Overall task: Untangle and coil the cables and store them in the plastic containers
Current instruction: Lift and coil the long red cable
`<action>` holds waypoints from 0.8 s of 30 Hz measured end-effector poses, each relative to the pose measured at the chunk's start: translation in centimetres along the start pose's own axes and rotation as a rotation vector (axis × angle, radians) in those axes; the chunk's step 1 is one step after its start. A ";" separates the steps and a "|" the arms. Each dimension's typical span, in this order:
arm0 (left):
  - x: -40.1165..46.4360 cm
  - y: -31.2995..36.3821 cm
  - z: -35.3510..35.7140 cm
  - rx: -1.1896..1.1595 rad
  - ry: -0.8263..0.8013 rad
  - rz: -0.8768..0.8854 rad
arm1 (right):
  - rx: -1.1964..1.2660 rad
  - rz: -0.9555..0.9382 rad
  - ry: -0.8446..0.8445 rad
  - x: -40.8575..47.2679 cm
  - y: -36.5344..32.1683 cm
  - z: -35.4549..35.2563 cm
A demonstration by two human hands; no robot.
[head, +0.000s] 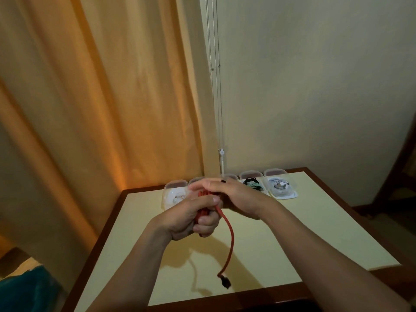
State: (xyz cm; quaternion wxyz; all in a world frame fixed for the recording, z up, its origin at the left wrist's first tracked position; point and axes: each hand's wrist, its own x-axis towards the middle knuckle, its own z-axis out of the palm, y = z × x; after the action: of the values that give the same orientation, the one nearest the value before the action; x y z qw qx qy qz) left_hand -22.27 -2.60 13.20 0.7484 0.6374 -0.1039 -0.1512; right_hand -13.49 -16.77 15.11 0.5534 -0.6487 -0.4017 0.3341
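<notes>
most of red cable (230, 238) coil hidden inside left hand (191, 218) and right hand (234, 197); middle containers (229, 176) blocked by hands, contents unclear; both elbows cut off at bottom edge

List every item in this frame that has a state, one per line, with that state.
Left hand: fingers curled around the red coil.
Right hand: gripping the top of the red coil.
Red cable: partly coiled, loose end hanging above the table.
Black plug: dangling free at the cable's end.
Far-right container: open, holds a white cable.
Second container from right: open, holds black and green cables.
Far-left container: open, holds a white cable.
</notes>
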 end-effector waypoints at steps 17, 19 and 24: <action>2.9 -9.8 -2.9 -0.151 0.231 -0.031 | 0.091 0.156 0.514 3.3 11.7 2.5; 3.4 -11.3 -3.5 -0.154 0.257 -0.031 | 0.107 0.193 0.574 3.6 13.1 2.7; 4.0 -14.4 -4.9 -0.058 0.299 -0.024 | 0.112 0.245 0.612 3.8 16.4 2.6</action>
State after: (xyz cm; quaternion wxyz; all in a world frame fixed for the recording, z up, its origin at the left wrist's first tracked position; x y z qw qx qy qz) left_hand -18.21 -1.51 -1.94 0.7717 0.6321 0.0207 -0.0664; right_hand -11.51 -13.25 -1.40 0.6390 -0.7309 -0.1166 0.2094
